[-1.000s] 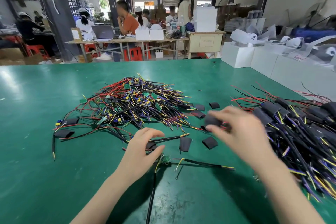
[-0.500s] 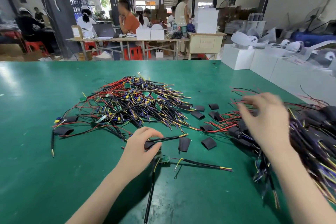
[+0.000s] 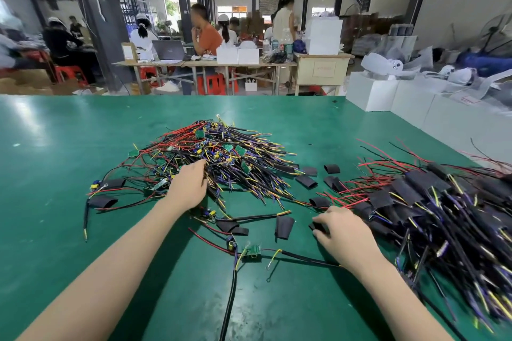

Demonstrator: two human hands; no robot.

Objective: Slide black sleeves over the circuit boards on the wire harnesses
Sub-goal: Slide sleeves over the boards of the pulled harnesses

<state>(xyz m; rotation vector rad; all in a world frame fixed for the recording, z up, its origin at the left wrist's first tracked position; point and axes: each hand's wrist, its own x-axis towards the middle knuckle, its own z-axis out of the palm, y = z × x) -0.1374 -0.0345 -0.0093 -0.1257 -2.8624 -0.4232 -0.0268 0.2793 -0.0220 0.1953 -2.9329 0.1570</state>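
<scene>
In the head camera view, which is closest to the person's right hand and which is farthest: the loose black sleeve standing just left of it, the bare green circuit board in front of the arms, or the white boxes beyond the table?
From the right hand:
1. Loose black sleeve, just to its left.
2. Bare green circuit board, nearer the person, farther left.
3. White boxes, beyond the table's far right edge.

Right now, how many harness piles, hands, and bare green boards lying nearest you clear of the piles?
Harness piles: 2, unsleeved pile, sleeved pile
Hands: 2, left hand, right hand pinching a black sleeve
Green board: 1
Total: 5
</scene>
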